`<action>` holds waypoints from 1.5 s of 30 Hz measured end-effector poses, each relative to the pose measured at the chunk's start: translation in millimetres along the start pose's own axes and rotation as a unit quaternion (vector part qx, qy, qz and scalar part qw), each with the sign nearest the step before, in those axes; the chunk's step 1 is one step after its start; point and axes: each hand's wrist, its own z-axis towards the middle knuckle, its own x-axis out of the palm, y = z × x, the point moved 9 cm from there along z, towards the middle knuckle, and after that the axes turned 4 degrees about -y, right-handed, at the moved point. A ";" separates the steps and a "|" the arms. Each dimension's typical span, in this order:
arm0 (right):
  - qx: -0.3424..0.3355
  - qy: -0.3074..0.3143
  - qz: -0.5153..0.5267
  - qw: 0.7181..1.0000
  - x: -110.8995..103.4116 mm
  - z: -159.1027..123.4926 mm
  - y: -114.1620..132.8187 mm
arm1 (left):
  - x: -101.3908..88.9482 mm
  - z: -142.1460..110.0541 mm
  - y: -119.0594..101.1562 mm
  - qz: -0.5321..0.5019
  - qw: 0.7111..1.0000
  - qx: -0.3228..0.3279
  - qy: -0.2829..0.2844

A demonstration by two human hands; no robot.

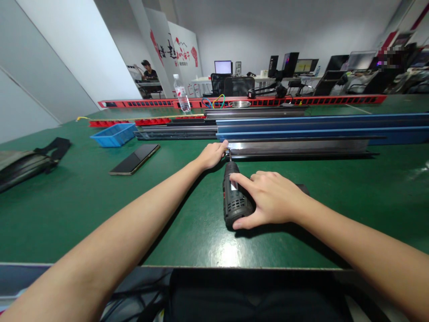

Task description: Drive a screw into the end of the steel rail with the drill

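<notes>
My right hand (273,197) is wrapped round a black cordless drill (236,199), which lies on its side on the green table. Its bit points away from me and meets the left end of a dark metal profile (295,148). At that same end, my left hand (212,155) has its fingers closed on the profile, just left of the bit tip. Whatever small part may sit between those fingers is too small to make out. Behind the profile lies a long blue rail (321,127), parallel to it.
A phone (136,159) and a blue plastic bin (114,135) are on the left, with a dark strapped bag (30,163) farther out. More dark profiles (181,132), red strips (134,103) and a water bottle (182,95) stand farther back. The table's front edge (234,268) is near me.
</notes>
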 end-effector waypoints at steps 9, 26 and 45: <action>-0.004 -0.004 0.003 1.000 -1.3 0.1 1.3 | 0.4 -0.6 0.0 -0.006 1.000 0.009 0.001; -0.014 -0.009 -0.002 1.000 -1.3 0.8 2.3 | 1.1 0.2 3.2 -0.021 1.000 0.004 -0.002; -0.016 -0.004 -0.009 1.000 -0.4 0.4 3.7 | 2.0 0.8 3.5 -0.029 0.999 0.014 -0.001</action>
